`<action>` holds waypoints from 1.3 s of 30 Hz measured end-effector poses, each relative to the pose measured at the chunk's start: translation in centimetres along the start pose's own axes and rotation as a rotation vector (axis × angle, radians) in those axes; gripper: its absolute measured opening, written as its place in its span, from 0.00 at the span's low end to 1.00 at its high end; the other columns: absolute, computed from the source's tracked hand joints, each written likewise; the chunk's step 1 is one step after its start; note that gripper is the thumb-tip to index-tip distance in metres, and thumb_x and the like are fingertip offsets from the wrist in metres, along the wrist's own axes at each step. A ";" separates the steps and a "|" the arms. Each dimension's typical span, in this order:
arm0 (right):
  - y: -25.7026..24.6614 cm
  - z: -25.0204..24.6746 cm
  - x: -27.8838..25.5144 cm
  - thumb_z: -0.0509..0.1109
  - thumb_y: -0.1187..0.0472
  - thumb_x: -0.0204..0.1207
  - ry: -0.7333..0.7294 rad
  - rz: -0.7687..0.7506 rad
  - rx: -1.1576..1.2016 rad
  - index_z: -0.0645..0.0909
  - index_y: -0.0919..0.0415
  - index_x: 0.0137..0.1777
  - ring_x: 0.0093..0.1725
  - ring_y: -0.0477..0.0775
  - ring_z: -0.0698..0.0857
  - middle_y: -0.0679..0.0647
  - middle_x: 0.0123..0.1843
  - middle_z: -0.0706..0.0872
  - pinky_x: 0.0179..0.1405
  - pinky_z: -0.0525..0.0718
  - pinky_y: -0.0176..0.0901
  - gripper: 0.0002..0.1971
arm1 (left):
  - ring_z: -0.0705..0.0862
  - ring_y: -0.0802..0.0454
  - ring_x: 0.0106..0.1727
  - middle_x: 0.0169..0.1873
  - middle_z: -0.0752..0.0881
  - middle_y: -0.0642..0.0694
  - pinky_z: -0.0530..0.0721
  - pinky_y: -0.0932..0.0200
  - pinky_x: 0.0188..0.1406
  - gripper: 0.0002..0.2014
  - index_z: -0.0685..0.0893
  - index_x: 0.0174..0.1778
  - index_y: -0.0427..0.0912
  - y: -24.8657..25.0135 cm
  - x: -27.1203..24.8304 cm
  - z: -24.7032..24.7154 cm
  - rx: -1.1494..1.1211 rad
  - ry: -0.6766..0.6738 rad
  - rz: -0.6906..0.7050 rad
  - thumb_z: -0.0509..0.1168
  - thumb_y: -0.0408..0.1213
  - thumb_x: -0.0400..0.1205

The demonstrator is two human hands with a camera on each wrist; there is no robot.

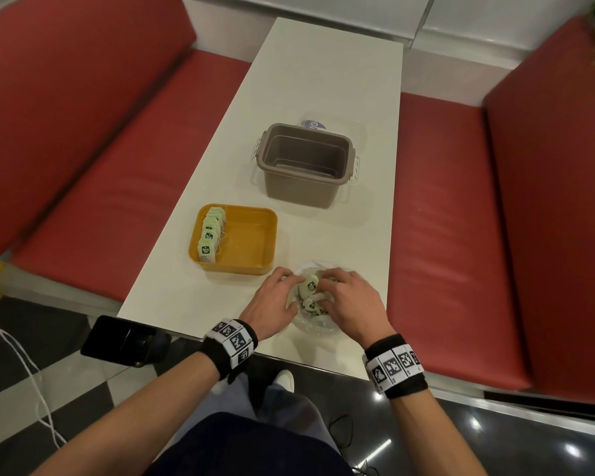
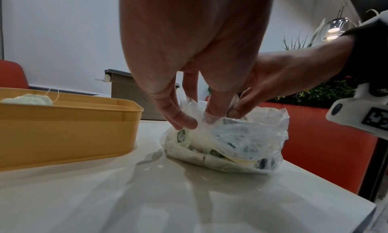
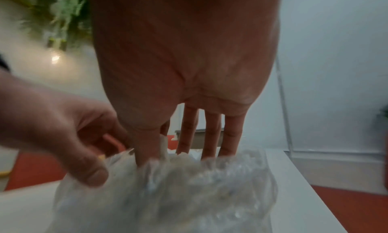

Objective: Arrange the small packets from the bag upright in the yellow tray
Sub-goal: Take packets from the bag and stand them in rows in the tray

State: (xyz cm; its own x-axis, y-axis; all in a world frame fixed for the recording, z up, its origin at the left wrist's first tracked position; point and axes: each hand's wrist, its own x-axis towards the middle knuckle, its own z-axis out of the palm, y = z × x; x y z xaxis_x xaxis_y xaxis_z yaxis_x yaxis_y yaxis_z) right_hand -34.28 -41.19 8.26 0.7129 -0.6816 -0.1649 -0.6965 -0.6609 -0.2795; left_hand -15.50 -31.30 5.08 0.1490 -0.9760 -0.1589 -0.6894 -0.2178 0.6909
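Note:
A clear plastic bag [image 1: 318, 322] full of small pale-green packets lies near the table's front edge. My left hand [image 1: 291, 292] pinches the bag's rim, thumb outside [image 2: 182, 121] and fingers inside. My right hand [image 1: 323, 290] reaches into the bag's mouth from the right. Its thumb and forefinger close on a packet [image 1: 311, 284] that sticks up between the hands. The yellow tray [image 1: 255, 266] stands just left of the bag, with a row of several packets [image 1: 209, 235] upright along its left wall. The right wrist view is blurred; the fingers [image 3: 210, 143] dip into the bag [image 3: 189, 186].
A grey-brown bin [image 1: 306, 187] stands empty behind the tray, with a clear lid [image 1: 315, 124] behind it. A dark phone [image 1: 121, 340] overhangs the table's front left corner. Red bench seats [image 1: 461, 218] flank the narrow white table [image 1: 323, 63].

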 end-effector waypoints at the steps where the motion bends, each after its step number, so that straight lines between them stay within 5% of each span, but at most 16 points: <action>1: 0.3 -0.1 -0.1 0.73 0.48 0.85 0.025 0.027 0.095 0.88 0.43 0.65 0.68 0.55 0.84 0.41 0.74 0.85 0.60 0.87 0.55 0.11 | 0.78 0.56 0.58 0.74 0.75 0.48 0.83 0.57 0.69 0.27 0.80 0.83 0.47 0.0 0.1 0.0 -0.008 0.000 0.001 0.72 0.32 0.86; 5: 1.0 -0.2 -0.3 0.76 0.48 0.81 0.100 0.078 0.370 0.83 0.40 0.52 0.49 0.48 0.85 0.39 0.48 0.87 0.46 0.83 0.52 0.04 | 0.82 0.49 0.68 0.74 0.75 0.49 0.82 0.57 0.69 0.27 0.80 0.83 0.50 0.1 0.1 -0.1 -0.019 0.001 -0.004 0.72 0.38 0.86; 7: 1.2 -0.1 -0.2 0.77 0.50 0.80 0.094 0.124 0.439 0.81 0.41 0.48 0.45 0.46 0.85 0.39 0.43 0.87 0.46 0.86 0.54 0.06 | 0.81 0.49 0.71 0.76 0.75 0.48 0.77 0.60 0.71 0.26 0.81 0.83 0.52 0.3 0.1 -0.2 -0.022 0.009 -0.001 0.72 0.38 0.86; 13: 1.6 -1.7 -0.8 0.83 0.52 0.81 0.199 0.218 0.624 0.88 0.44 0.50 0.41 0.43 0.92 0.39 0.43 0.93 0.45 0.90 0.43 0.05 | 0.74 0.51 0.83 0.83 0.73 0.48 0.71 0.56 0.82 0.25 0.81 0.82 0.57 0.4 0.4 -0.8 -0.098 0.064 0.020 0.71 0.40 0.88; 18: 2.1 -3.2 -1.2 0.84 0.55 0.81 0.234 0.267 0.670 0.89 0.47 0.48 0.40 0.38 0.93 0.38 0.42 0.94 0.41 0.86 0.34 0.05 | 0.80 0.57 0.75 0.78 0.77 0.53 0.82 0.50 0.77 0.21 0.77 0.83 0.54 1.0 0.6 -2.1 -0.250 0.141 0.035 0.66 0.42 0.93; 25: 0.9 -6.8 -2.1 0.84 0.57 0.81 0.285 0.310 0.749 0.91 0.48 0.49 0.38 0.41 0.94 0.40 0.43 0.95 0.40 0.91 0.43 0.05 | 0.84 0.62 0.72 0.71 0.86 0.54 0.86 0.51 0.74 0.17 0.80 0.79 0.47 2.5 1.3 -4.5 -0.464 0.236 -0.013 0.62 0.46 0.95; 29: -1.6 -12.4 -2.0 0.85 0.59 0.81 0.400 0.241 0.957 0.93 0.50 0.53 0.44 0.50 0.96 0.46 0.48 0.97 0.51 0.94 0.50 0.06 | 0.87 0.54 0.71 0.68 0.89 0.52 0.86 0.42 0.75 0.22 0.82 0.76 0.50 4.3 1.9 -6.5 -0.754 0.256 -0.054 0.54 0.57 0.94; 34: -5.9 -14.5 -0.4 0.84 0.62 0.82 0.457 0.165 1.183 0.92 0.57 0.56 0.50 0.57 0.96 0.53 0.52 0.97 0.53 0.95 0.54 0.06 | 0.84 0.38 0.78 0.75 0.86 0.40 0.82 0.34 0.78 0.37 0.79 0.81 0.42 7.1 1.9 -9.1 -1.260 0.187 -0.026 0.45 0.66 0.91; 37: -8.4 -12.3 1.2 0.84 0.62 0.82 0.420 0.185 1.229 0.92 0.58 0.58 0.50 0.56 0.96 0.53 0.52 0.97 0.53 0.95 0.57 0.07 | 0.82 0.31 0.77 0.78 0.82 0.30 0.83 0.32 0.74 0.40 0.72 0.86 0.38 7.4 1.6 -9.4 -1.482 0.152 0.011 0.54 0.68 0.88; 39: -9.9 -10.3 2.2 0.83 0.61 0.83 0.388 0.189 1.211 0.92 0.56 0.58 0.52 0.53 0.96 0.51 0.52 0.97 0.56 0.95 0.57 0.06 | 0.85 0.33 0.68 0.71 0.84 0.29 0.86 0.38 0.66 0.37 0.72 0.85 0.38 7.1 1.7 -9.4 -1.526 0.160 -0.040 0.61 0.62 0.88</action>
State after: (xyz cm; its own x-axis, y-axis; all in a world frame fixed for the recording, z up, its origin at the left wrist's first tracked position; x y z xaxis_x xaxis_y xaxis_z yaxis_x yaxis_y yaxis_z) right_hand -26.72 -39.38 20.43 0.3991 -0.9143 -0.0686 -0.1203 0.0220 -0.9925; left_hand -13.47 -34.59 16.27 0.2906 -0.9381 -0.1885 0.6635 0.0556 0.7461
